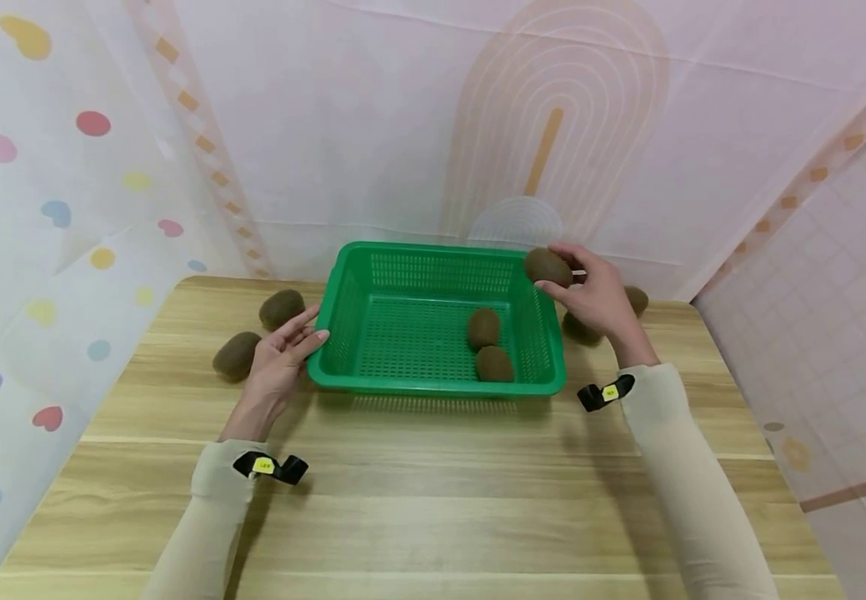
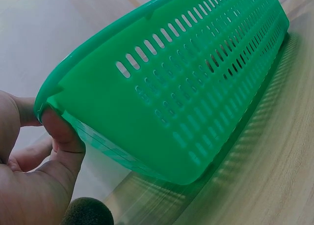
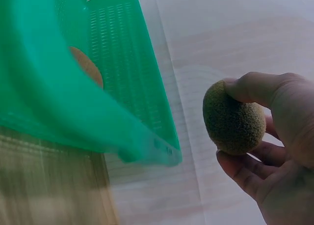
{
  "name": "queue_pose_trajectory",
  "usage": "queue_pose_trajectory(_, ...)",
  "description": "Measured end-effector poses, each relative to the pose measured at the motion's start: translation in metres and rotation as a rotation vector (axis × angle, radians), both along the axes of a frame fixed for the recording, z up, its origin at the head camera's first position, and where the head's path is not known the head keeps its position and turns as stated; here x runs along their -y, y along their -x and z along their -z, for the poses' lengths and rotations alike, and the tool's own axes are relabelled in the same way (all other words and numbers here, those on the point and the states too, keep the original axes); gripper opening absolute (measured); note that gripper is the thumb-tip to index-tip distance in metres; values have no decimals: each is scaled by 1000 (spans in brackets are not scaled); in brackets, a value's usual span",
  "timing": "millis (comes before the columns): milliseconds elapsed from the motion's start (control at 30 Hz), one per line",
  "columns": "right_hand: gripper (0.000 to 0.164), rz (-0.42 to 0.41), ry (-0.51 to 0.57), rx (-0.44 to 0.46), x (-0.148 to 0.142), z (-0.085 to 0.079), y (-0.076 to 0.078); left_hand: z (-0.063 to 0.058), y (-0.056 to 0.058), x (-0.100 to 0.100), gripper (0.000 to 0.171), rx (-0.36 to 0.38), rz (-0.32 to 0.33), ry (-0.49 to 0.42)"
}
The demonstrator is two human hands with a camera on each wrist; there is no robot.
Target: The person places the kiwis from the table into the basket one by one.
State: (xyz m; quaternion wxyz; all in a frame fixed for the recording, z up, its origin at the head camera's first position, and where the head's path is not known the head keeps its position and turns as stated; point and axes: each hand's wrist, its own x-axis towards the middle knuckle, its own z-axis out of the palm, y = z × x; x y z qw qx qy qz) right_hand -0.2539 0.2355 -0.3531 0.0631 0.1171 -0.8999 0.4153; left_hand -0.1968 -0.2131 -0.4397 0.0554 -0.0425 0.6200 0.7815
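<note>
A green slotted plastic basket (image 1: 433, 388) stands toward the middle of the table's back edge, on the wood-grain table (image 1: 433, 500). The left hand (image 1: 277, 367) grips the rim at the basket's left side, its thumb bent against the plastic near the front left corner. The right hand (image 1: 598, 292) holds one brown kiwifruit (image 1: 547, 267) between thumb and fingers; in the head view it appears at the basket's back right corner, and the right wrist view shows it apart from the rim.

Two kiwifruits, one farther back (image 1: 483, 328) and one nearer (image 1: 494, 365), lie touching inside the basket, toward its front right corner. Two more lie on the table near its back left corner: one behind (image 1: 282, 310) and one just beside the left hand (image 1: 236, 357). Near the back right corner there seem to be two others, a nearer one (image 1: 583, 330) and a farther one (image 1: 637, 301), though the right hand partly covers them. Each of the two pale sleeves carries one black strap with a yellow label.
</note>
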Motion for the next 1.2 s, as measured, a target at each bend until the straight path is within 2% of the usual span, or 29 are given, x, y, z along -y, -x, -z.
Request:
queue_pose_trajectory(167,58,-23,-37,44,8,-3,9,0,-1,1,62,-1,-8,0)
queue_pose_trajectory(433,58,-39,-76,50,14,-1,18,1,-1,0,58,-5,-5,15)
queue_pose_trajectory(600,57,-40,-58,59,18,1,21,1,-1,0,59,-7,-19,24)
queue_pose_trajectory(833,60,-12,-30,115,18,6,21,0,-3,-1,63,-4,-36,39)
queue_pose_trajectory(1000,63,8,-66,110,14,7,20,-1,-3,-2,64,-15,-42,52)
queue_pose_trajectory(1200,70,-15,-122,55,11,7,18,0,-2,-2,64,-18,-35,66)
